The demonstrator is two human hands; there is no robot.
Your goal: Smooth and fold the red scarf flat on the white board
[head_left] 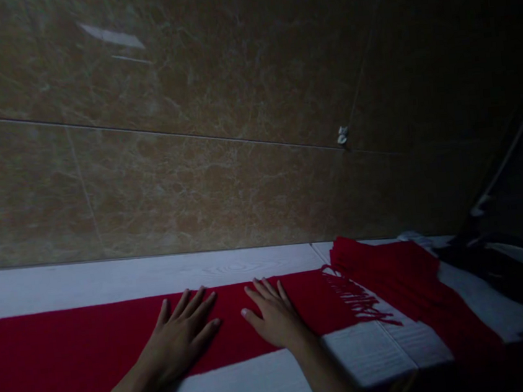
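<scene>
Red flat strip of fringed cloth (73,359): lies lengthwise on a white wood-grain surface (125,280), running out of view at left; bare white margins border both long edges.
Left hand (177,345): palm down on the strip, fingers spread.
Right hand (274,316): also palm down and splayed, nearer the thin red tassels (359,301), with open cloth between the two hands.
Second red cloth (400,275): rumpled, just beyond the tassels (its lower end is lost in shadow).
White surface: meets a brown marble-patterned tiled wall (173,199) along its far edge; a thin seam (398,345) crosses it near the tassels.
Dim room: a small white fitting (342,135) sits on the wall, and a dark, indistinct bundle (503,273) lies at right.
Count: two hands, two red cloths, one fitting.
</scene>
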